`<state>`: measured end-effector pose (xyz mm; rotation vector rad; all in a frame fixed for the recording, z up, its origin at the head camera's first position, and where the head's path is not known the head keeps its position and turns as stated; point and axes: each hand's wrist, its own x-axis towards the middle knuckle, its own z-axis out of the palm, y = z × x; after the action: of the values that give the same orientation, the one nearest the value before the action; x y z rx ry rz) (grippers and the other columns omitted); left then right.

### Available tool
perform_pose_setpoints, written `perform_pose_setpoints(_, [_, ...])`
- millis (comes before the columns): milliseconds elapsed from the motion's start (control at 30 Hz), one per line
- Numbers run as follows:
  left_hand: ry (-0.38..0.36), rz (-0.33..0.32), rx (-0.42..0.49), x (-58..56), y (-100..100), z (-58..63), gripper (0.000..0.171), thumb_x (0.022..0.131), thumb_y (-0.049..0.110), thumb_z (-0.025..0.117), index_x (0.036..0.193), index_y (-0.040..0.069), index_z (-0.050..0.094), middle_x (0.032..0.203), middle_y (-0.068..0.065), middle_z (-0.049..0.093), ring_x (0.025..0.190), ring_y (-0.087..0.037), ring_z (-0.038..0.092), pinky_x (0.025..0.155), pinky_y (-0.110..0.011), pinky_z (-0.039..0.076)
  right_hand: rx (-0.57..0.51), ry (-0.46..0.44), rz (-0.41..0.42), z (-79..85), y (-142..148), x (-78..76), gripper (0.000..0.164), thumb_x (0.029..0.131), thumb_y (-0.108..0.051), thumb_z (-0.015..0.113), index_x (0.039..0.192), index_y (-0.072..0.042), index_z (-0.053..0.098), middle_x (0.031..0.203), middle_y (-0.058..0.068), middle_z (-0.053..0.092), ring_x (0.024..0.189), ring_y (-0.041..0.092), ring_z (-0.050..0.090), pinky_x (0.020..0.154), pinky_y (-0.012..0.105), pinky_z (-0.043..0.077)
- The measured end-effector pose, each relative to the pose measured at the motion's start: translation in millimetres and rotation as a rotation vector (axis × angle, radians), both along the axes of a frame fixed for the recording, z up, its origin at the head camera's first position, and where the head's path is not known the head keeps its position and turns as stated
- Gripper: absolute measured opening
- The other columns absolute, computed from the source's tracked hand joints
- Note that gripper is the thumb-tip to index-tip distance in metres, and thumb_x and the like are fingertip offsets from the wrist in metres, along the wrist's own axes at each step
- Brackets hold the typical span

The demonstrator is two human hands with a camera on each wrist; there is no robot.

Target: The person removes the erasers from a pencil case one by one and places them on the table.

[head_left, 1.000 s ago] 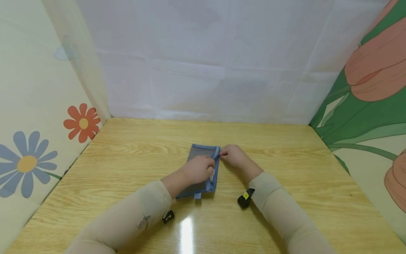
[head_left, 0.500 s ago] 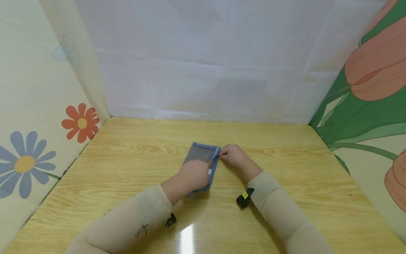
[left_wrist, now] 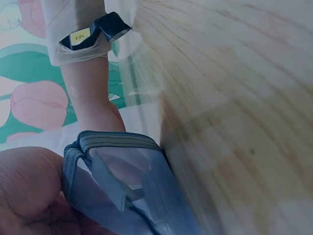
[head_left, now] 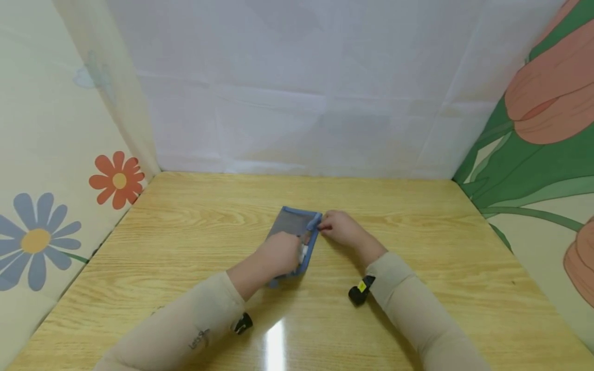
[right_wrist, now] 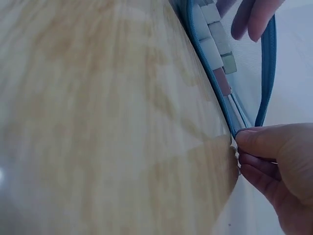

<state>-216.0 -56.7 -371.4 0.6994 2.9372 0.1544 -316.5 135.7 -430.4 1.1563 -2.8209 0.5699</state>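
Observation:
A blue-edged mesh zipper pouch (head_left: 293, 221) lies on the table, its zip side gaping toward the right. My left hand (head_left: 280, 252) is over its near part and grips the upper edge of the opening; its fingertips show in the right wrist view, while the mesh hides part of them in the left wrist view. With thumb and fingers, my right hand (head_left: 341, 228) pinches the far corner at the end of the zip (right_wrist: 266, 73). Inside the opening, several small white blocks (right_wrist: 210, 51) are visible, along with a green block (right_wrist: 228, 63) and a pinkish one (right_wrist: 221, 81).
The wooden table (head_left: 223, 201) extends around the pouch. A white cloth (head_left: 297, 103) hangs behind it, and flower-patterned cloths (head_left: 46, 154) stand at both sides. A black wrist camera (head_left: 359, 292) sits under the right sleeve, another (head_left: 242, 323) under the left.
My left hand first shifted toward the near end of the pouch, then slightly left, exposing more of the opening and its white contents. The right hand keeps its pinch at the corner, nearly still.

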Motion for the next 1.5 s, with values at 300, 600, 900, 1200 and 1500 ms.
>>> perform_pose_setpoints(300, [-0.052,0.085,0.204,-5.6,-11,-0.7,0.053,0.075,-0.003,0.055,0.127,0.004,0.053,0.126,-0.019,0.053,0.077,-0.022,0.06,0.055,-0.027,0.045,0.058,0.001,-0.003,5.5,-2,2.3,0.013,0.084,-0.006,0.063,0.093,-0.002,0.072,0.089,0.008,0.061,0.083,0.021,0.057,0.076,0.033,0.047])
perform_pose_setpoints(600, [-0.099,0.107,0.438,-9.2,-28,-11.4,0.063,0.077,-0.005,0.051,0.138,0.002,0.038,0.144,-0.016,0.032,0.116,-0.031,0.049,0.063,-0.03,0.046,0.042,-0.014,-0.025,4.1,4,1.3,0.014,0.084,-0.008,0.063,0.093,-0.003,0.072,0.092,0.008,0.062,0.086,0.022,0.058,0.08,0.034,0.047])
perform_pose_setpoints(900, [-0.088,0.017,0.601,-13.4,-45,-27.9,0.079,0.07,-0.011,0.048,0.144,0.005,0.026,0.142,-0.019,0.033,0.106,-0.028,0.049,0.075,-0.034,0.044,0.026,0.017,-0.025,7.0,11,2.1,0.014,0.085,-0.01,0.062,0.092,-0.006,0.074,0.085,0.004,0.064,0.077,0.018,0.058,0.074,0.032,0.047])
perform_pose_setpoints(1200, [-0.238,0.009,0.716,-22.2,-59,-38.0,0.087,0.071,-0.015,0.044,0.146,0.004,0.004,0.15,-0.017,0.009,0.136,-0.03,0.012,0.108,-0.044,0.017,-0.006,0.025,-0.028,17.0,7,8.5,0.016,0.086,-0.008,0.061,0.096,-0.004,0.073,0.093,0.008,0.067,0.087,0.021,0.061,0.08,0.033,0.049])
perform_pose_setpoints(1500, [-0.284,0.108,0.598,-21.7,-61,-37.6,0.084,0.075,-0.008,0.048,0.146,0.001,0.003,0.148,-0.029,-0.001,0.135,-0.04,0.007,0.106,-0.05,0.014,0.02,0.049,0.025,20.2,6,11.8,0.018,0.088,-0.011,0.06,0.1,-0.005,0.071,0.1,0.008,0.067,0.093,0.022,0.061,0.082,0.032,0.048])
